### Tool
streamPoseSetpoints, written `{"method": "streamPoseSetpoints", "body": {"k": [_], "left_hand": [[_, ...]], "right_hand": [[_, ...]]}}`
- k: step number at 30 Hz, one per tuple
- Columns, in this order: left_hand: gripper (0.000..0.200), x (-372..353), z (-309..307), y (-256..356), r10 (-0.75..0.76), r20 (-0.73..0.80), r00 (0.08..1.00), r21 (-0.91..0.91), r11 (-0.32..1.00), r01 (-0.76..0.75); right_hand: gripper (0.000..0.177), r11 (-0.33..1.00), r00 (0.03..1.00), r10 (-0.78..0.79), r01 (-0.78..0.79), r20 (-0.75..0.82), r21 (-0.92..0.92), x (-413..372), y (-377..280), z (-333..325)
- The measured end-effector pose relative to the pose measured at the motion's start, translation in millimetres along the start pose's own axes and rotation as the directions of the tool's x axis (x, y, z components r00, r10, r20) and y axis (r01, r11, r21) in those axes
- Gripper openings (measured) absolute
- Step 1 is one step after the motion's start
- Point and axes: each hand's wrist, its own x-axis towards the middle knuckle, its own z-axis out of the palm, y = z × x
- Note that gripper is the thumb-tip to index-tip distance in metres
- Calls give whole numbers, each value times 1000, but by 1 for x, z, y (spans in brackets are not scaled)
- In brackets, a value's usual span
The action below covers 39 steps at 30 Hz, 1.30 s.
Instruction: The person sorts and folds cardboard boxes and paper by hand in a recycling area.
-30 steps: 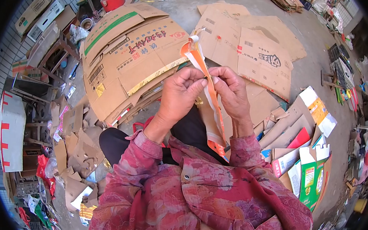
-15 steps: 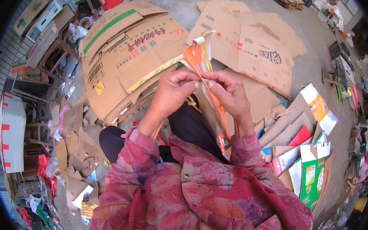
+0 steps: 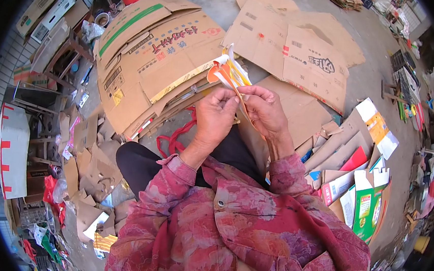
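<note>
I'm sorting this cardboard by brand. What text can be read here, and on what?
Nothing reads clearly.
Red Chinese characters, big flattened carton: upside down, blurred.
Black logo characters, right carton: blurred.
Print on green box: too small.
Held orange strip: no legible print.

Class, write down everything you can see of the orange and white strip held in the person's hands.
The strip looks like thin printed card, orange and white with a little yellow. Its top end is curled and crumpled and sticks up above the fingers. Lower down it narrows and passes between the two hands, where most of it is hidden. The left hand and the right hand both pinch it at the fingertips, holding it up above the lap.
</note>
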Motion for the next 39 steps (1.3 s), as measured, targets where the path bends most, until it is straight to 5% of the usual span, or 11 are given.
{"method": "streamPoseSetpoints", "body": {"k": [3, 13, 16, 18, 22, 24, 26, 28, 31, 36, 39], "left_hand": [[11, -3, 2, 2, -27, -34, 999, -120, 992, 23], [28, 6, -25, -9, 50, 4, 999, 292, 955, -49], [24, 14, -52, -21, 283, 2, 959, 465, 849, -251], [25, 14, -65, -13, -152, -126, 980, 209, 962, 175], [28, 40, -72, -16, -111, -127, 986, 207, 969, 136], [31, 46, -74, 2, -182, 148, 972, 402, 909, 109], [30, 47, -83, 27, -311, 185, 932, 308, 919, 245], [36, 48, -98, 40, -361, 312, 879, -85, 911, 404], [31, 46, -106, 49, -320, 255, 913, -308, 868, 390], [22, 29, -95, 74, -42, 36, 998, -693, 719, 55], [23, 14, -97, 85, -29, -71, 997, -612, 791, -21]], "right_hand": [[13, 1000, 1000, 7, -7, -1, 28, -2, 2, -2], [8, 993, 998, -59, 56, 27, 99, 1, 8, 2], [8, 941, 963, -254, 268, -90, 205, 8, -43, -45], [9, 868, 913, -375, 407, -160, 286, 8, -78, -77], [9, 872, 862, -462, 485, -208, 74, 0, -90, -52], [11, 880, 878, -447, 466, -170, 89, 2, -85, -43], [11, 878, 890, -432, 451, -146, 157, 2, -86, -29], [14, 874, 889, -441, 456, -121, 165, 2, -93, -10], [19, 858, 861, -507, 508, -35, 77, 5, -103, 28], [35, 844, 853, -490, 516, 180, -148, 31, -64, 96], [49, 916, 889, -286, 363, 358, -169, 29, -25, 114]]}}
